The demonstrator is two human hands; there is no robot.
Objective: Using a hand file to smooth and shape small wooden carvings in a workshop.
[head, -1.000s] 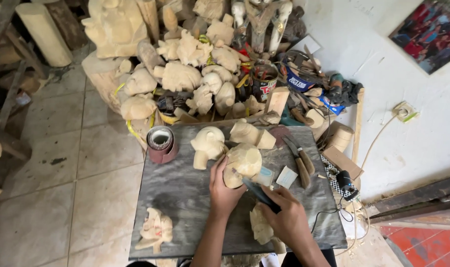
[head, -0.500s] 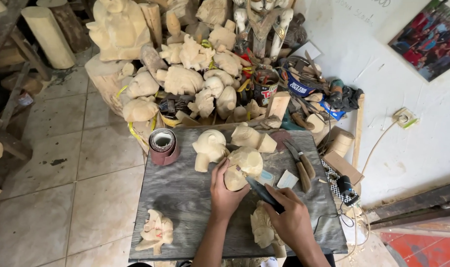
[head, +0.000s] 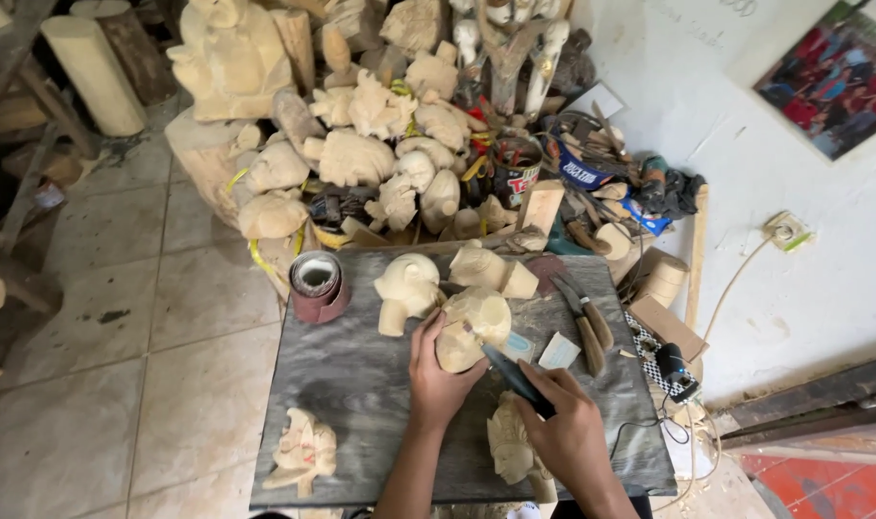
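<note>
Two hands at work, left hand (head: 436, 377) fingers clamped on pale carving (head: 470, 327), right hand (head: 565, 430) fingers wrapped round dark-handled knife (head: 508, 372), long axis slanting far-left, tip on carving, grey surface (head: 361, 384) beneath.

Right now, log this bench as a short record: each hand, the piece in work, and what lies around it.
left hand: steadies the pale carving from its left side
right hand: grip closed on a dark-handled knife, tip at the carving
board: dark, scuffed work surface
near left corner: small carved figure
under right wrist: carved head, partly hidden
back left: sandpaper roll
right of carving: two chisels
behind board: pile of rough carvings
</note>
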